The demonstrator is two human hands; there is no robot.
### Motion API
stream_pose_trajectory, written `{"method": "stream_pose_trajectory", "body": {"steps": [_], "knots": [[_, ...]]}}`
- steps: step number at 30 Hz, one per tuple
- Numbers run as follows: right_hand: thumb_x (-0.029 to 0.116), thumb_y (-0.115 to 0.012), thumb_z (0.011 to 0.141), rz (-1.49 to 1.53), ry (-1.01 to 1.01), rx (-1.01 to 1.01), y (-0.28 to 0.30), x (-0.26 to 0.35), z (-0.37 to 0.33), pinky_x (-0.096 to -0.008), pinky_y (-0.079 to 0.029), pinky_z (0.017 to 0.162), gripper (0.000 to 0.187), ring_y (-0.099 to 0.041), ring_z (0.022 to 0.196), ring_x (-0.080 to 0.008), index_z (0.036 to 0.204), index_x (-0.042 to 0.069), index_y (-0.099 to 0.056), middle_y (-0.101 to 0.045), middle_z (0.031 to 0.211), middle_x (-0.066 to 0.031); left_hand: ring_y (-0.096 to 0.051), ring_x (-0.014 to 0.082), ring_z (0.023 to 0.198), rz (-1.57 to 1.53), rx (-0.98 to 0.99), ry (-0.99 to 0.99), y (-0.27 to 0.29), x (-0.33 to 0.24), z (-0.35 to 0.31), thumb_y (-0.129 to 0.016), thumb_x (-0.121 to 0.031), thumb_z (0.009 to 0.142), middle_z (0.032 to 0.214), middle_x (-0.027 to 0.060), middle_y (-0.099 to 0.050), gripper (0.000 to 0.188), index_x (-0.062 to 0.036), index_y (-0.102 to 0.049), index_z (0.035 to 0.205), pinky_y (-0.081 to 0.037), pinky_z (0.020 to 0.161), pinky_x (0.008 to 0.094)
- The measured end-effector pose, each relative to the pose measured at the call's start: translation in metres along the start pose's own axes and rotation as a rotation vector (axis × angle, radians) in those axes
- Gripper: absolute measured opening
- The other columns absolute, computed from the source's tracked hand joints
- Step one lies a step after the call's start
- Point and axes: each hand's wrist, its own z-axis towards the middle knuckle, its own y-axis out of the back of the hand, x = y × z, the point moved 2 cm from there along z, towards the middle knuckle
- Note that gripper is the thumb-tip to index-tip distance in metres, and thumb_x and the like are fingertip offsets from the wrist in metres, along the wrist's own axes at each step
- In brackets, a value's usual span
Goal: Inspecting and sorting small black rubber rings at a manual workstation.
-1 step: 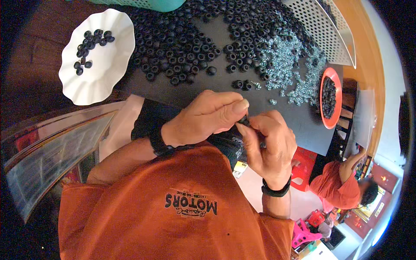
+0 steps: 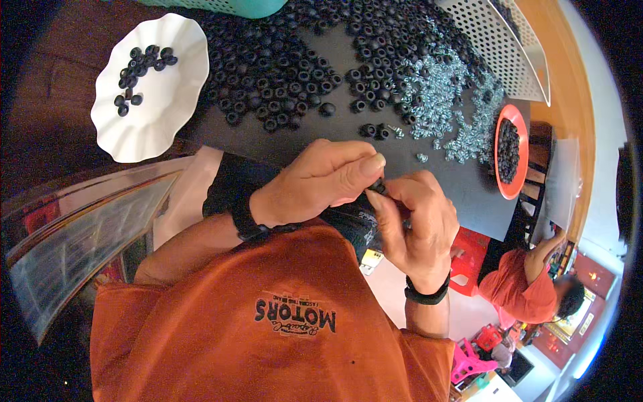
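Black rubber rings point(image 2: 281, 74) are lying heaped across the dark bench point(image 2: 462, 194), thickest toward its far edge. The left hand point(image 2: 315, 181) and right hand point(image 2: 418, 224) are meeting above the near edge, fingers point(image 2: 372, 164) pinching closed on one small black ring point(image 2: 378, 186) between the fingertips of both hands; how it is seated is hard to tell. A white scalloped plate point(image 2: 154, 114) at the left edge is holding a few rings. Silvery metal bits point(image 2: 449, 100) are spreading toward the right edge beside an orange oval dish point(image 2: 499, 167) of black pieces. A white perforated tray point(image 2: 502, 40) is sitting at the far right corner. Another person in an orange shirt point(image 2: 519, 291) is sitting beyond the right side.
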Motion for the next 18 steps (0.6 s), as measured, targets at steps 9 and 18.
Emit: {"method": "stream_pose_trajectory", "body": {"steps": [9, 18], "knots": [[0.0, -0.073, 0.071, 0.312, -0.113, 0.027, -0.003, -0.007, 0.012, -0.0258, -0.037, 0.054, 0.028, -0.045, 0.058, -0.0135, 0.097, -0.003, -0.063, -0.051, 0.072, -0.004, -0.042, 0.0032, 0.051, -0.222, 0.04, 0.025, 0.003, -0.002, 0.002, -0.053, -0.042, 0.094, 0.06, -0.0044, -0.048, 0.04, -0.0031, -0.059, 0.09, -0.03, 0.045, 0.0201], [0.0, -0.077, 0.068, 0.328, -0.115, 0.038, -0.002, -0.004, 0.015, -0.0244, -0.032, 0.05, 0.024, -0.041, 0.057, -0.011, 0.085, 0.002, -0.059, -0.048, 0.064, 0.0001, -0.038, 0.0004, 0.051, -0.313, 0.095, -0.055, 0.003, 0.004, 0.003, -0.05, -0.034, 0.097, 0.063, -0.0063, -0.047, 0.032, -0.0054, -0.059, 0.087, -0.027, 0.044, 0.0171]]}}
